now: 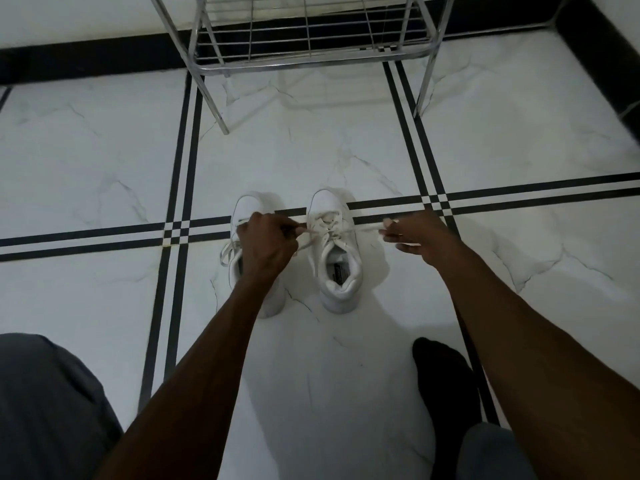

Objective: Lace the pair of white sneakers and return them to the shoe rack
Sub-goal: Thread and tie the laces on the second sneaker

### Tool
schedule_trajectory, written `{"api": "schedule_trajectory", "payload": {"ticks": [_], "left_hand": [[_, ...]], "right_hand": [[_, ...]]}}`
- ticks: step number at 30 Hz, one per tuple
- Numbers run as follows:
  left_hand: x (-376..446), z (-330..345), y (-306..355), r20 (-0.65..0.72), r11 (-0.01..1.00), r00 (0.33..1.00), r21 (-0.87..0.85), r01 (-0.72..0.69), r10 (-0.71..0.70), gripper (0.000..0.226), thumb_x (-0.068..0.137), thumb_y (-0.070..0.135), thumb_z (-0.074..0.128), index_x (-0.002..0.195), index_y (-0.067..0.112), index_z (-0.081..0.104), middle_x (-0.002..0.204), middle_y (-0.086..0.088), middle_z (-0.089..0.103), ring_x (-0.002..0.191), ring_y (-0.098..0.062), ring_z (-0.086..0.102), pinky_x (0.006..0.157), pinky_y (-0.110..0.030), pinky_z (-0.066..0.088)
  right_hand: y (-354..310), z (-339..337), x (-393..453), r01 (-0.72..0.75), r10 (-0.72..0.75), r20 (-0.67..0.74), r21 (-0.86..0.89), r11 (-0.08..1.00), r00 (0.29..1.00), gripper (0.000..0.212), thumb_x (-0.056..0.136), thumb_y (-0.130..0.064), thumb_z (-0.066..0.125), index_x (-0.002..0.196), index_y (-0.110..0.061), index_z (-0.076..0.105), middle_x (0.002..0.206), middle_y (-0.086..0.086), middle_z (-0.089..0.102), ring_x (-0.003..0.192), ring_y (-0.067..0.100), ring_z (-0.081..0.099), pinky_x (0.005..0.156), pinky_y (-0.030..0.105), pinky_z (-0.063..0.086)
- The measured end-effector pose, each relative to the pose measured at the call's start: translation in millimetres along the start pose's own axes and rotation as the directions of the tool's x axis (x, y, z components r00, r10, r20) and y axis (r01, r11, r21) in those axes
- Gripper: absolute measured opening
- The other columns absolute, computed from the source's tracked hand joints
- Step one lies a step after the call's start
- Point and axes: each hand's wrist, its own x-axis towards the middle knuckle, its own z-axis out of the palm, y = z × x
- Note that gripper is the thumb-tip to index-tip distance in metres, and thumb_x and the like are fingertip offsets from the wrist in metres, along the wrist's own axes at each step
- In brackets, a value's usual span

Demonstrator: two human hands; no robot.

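Note:
Two white sneakers stand side by side on the floor, toes pointing away from me. The right sneaker (334, 251) has its lace (363, 229) pulled taut sideways in both directions across the eyelets. My left hand (268, 242) pinches the left end of that lace and hangs over the left sneaker (249, 207), hiding most of it. My right hand (414, 239) grips the other end out to the right of the shoe. A loose lace loop (227, 252) droops off the left sneaker's outer side.
A chrome wire shoe rack (304, 39) stands at the back against the wall, its lower shelf bare, its legs (216, 105) on the white marble floor with black stripes. My sock-covered foot (445, 379) and grey trouser knees sit at the near edge.

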Motion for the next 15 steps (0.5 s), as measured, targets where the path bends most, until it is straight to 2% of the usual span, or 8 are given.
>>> {"api": "schedule_trajectory", "payload": {"ticks": [3, 6, 8, 10, 13, 15], "left_hand": [[-13, 1, -10, -0.002, 0.990, 0.999, 0.132, 0.042, -0.042, 0.019, 0.085, 0.034, 0.071, 0.100, 0.031, 0.082, 0.095, 0.000, 0.079, 0.106, -0.028, 0.061, 0.097, -0.048, 0.041], [-20, 5, -8, 0.000, 0.979, 0.998, 0.193, 0.065, -0.067, 0.019, 0.083, 0.029, 0.069, 0.096, 0.030, 0.082, 0.093, 0.003, 0.077, 0.109, -0.027, 0.054, 0.099, -0.050, 0.032], [-22, 4, -8, -0.014, 0.966, 0.998, 0.248, 0.070, -0.068, 0.016, 0.083, 0.031, 0.070, 0.093, 0.030, 0.082, 0.090, 0.003, 0.076, 0.111, -0.027, 0.052, 0.100, -0.053, 0.031], [-22, 3, -8, -0.020, 0.956, 0.998, 0.284, 0.071, -0.068, 0.014, 0.082, 0.031, 0.070, 0.090, 0.029, 0.082, 0.086, 0.003, 0.075, 0.110, -0.027, 0.051, 0.099, -0.053, 0.031], [-25, 4, -8, -0.021, 0.947, 0.998, 0.317, 0.055, -0.051, 0.013, 0.083, 0.032, 0.070, 0.088, 0.028, 0.082, 0.084, 0.005, 0.074, 0.108, -0.027, 0.052, 0.098, -0.052, 0.029], [-26, 5, -9, 0.003, 0.948, 0.999, 0.314, 0.044, -0.048, 0.014, 0.083, 0.031, 0.070, 0.091, 0.029, 0.082, 0.084, 0.006, 0.075, 0.108, -0.026, 0.052, 0.099, -0.052, 0.030]], "right_hand": [[12, -4, 4, -0.118, 0.119, -0.018, 0.037, 0.992, 0.993, 0.010, 0.098, -0.014, 0.063, 0.090, -0.010, 0.059, 0.086, 0.002, 0.070, 0.075, 0.007, 0.061, 0.060, 0.018, 0.038], [15, 0, 15, -0.134, 0.134, -0.094, 0.003, 0.991, 0.987, 0.024, 0.098, -0.018, 0.062, 0.075, -0.010, 0.061, 0.096, 0.004, 0.074, 0.082, 0.013, 0.058, 0.055, 0.019, 0.032], [13, 4, 20, -0.124, 0.112, -0.172, -0.060, 0.990, 0.979, 0.025, 0.093, -0.022, 0.066, 0.071, -0.011, 0.064, 0.102, 0.005, 0.077, 0.084, 0.015, 0.058, 0.056, 0.022, 0.037], [13, 5, 24, -0.112, 0.080, -0.246, -0.117, 0.987, 0.966, 0.024, 0.091, -0.023, 0.069, 0.073, -0.007, 0.067, 0.095, 0.005, 0.078, 0.075, 0.015, 0.061, 0.058, 0.023, 0.043], [15, 7, 25, -0.130, 0.081, -0.272, -0.167, 0.977, 0.959, 0.024, 0.094, -0.024, 0.067, 0.091, 0.000, 0.074, 0.072, 0.000, 0.068, 0.056, 0.010, 0.053, 0.051, 0.018, 0.042], [16, 9, 25, -0.110, 0.041, -0.301, -0.217, 0.970, 0.953, 0.027, 0.093, -0.025, 0.068, 0.096, 0.001, 0.076, 0.076, 0.002, 0.072, 0.059, 0.012, 0.058, 0.059, 0.023, 0.052]]}}
